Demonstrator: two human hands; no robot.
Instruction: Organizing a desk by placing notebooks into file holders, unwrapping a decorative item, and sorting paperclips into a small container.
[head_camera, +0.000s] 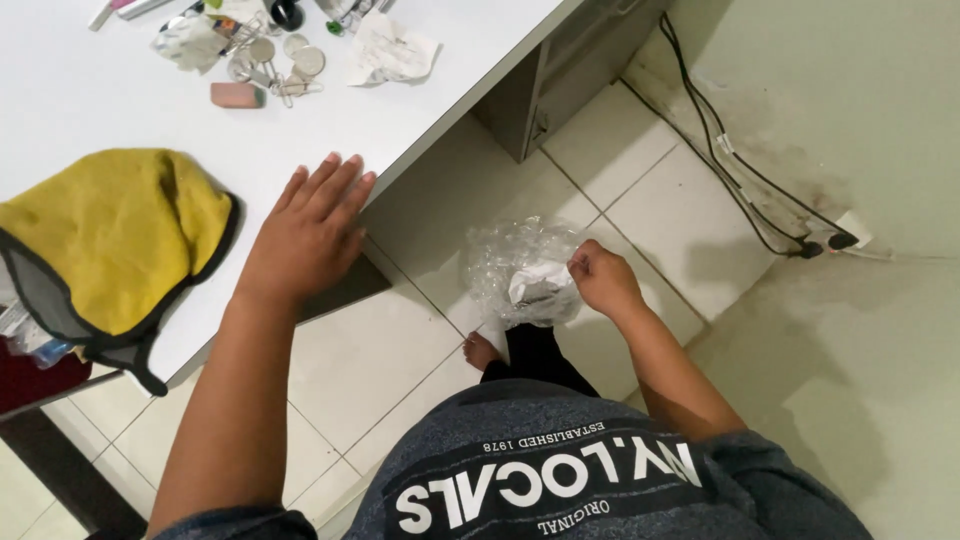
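My left hand (312, 228) lies flat, fingers spread, on the edge of a white desk (120, 110), holding nothing. My right hand (603, 278) hangs lower, over the tiled floor, with its fingers closed on a crumpled clear plastic bag (510, 262) that has white paper inside. The bag hangs just above my bare foot (481, 350). A yellow cloth with dark trim (110, 235) lies on the desk to the left of my left hand.
At the desk's far side lie a pink eraser (237, 95), several small metal items (270, 62) and crumpled paper (392, 52). A desk cabinet (560, 75) stands on the floor. Black cables (735, 170) run along the wall to a plug (840, 238).
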